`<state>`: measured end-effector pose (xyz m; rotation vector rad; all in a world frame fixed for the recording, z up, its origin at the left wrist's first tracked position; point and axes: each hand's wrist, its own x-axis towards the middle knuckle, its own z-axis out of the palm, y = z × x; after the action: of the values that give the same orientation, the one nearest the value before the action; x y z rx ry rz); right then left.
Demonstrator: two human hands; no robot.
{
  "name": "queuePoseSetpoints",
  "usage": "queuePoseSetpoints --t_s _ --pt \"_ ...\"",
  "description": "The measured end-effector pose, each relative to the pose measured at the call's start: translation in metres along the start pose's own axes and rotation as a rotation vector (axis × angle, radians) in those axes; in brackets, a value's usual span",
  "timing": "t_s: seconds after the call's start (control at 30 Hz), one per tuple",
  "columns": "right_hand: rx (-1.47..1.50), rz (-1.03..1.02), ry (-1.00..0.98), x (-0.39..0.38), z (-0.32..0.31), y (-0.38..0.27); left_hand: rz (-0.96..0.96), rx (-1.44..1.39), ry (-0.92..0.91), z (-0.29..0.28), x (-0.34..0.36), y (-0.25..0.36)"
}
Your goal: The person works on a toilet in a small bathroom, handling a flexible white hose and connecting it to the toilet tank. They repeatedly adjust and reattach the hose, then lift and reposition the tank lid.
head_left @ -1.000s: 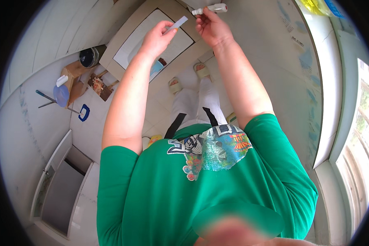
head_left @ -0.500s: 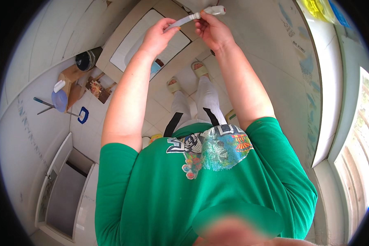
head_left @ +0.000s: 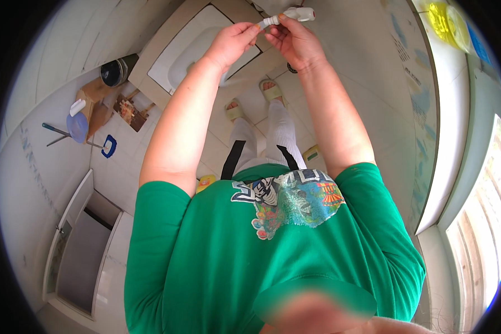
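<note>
My left hand (head_left: 245, 34) is closed, pinching a pale translucent strip (head_left: 263, 25) at the top centre, mostly hidden by its fingers. My right hand (head_left: 286, 35) grips a small white bottle (head_left: 298, 14) with a red end, lying sideways with its ridged white neck (head_left: 271, 20) toward my left. The strip meets that neck, and the fingertips of both hands are close together. Behind and below them is a white basin (head_left: 186, 61) in a beige surround (head_left: 143, 79). My feet in pale green slippers (head_left: 271, 89) stand on the tiled floor.
At the left are a black bucket (head_left: 113, 71), a cardboard box (head_left: 100, 103), a bluish basin (head_left: 78, 127) and a blue brush head (head_left: 109, 146). An open hatch (head_left: 83, 256) is at lower left. Yellow (head_left: 440, 25) and blue plastic items lie by the right-hand window (head_left: 479, 206).
My left hand has moved rightward with the strip, which went from apart to meeting the bottle's neck. The bottle and my right hand have shifted slightly to the right.
</note>
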<state>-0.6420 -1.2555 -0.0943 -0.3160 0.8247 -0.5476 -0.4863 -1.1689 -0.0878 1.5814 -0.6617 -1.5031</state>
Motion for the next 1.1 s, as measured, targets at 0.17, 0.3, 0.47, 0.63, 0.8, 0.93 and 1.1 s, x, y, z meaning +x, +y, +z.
queuePoseSetpoints --t_s 0.17,0.3,0.47,0.63,0.8,0.93,1.1 --pt "-0.046 -0.024 0.01 0.0 -0.001 0.001 -0.04 -0.155 -0.01 0.004 -0.004 0.0" --pt "-0.066 -0.021 0.029 -0.002 -0.001 0.002 0.092 0.117 0.079 0.009 -0.009 0.001" --pt "-0.052 -0.043 0.036 -0.008 0.005 0.003 0.349 0.428 0.189 0.011 0.001 -0.014" --pt "-0.037 -0.067 0.051 -0.008 0.009 0.001 0.487 0.537 0.357 0.025 -0.002 -0.009" --pt "-0.024 -0.081 0.046 -0.003 0.005 0.003 0.495 0.461 0.419 0.032 0.001 -0.013" --pt "0.0 -0.08 0.035 0.0 0.007 0.004 0.426 0.319 0.441 0.037 0.007 -0.016" --pt "-0.009 -0.094 0.043 -0.005 0.008 0.007 0.382 0.381 0.371 0.027 -0.001 -0.013"
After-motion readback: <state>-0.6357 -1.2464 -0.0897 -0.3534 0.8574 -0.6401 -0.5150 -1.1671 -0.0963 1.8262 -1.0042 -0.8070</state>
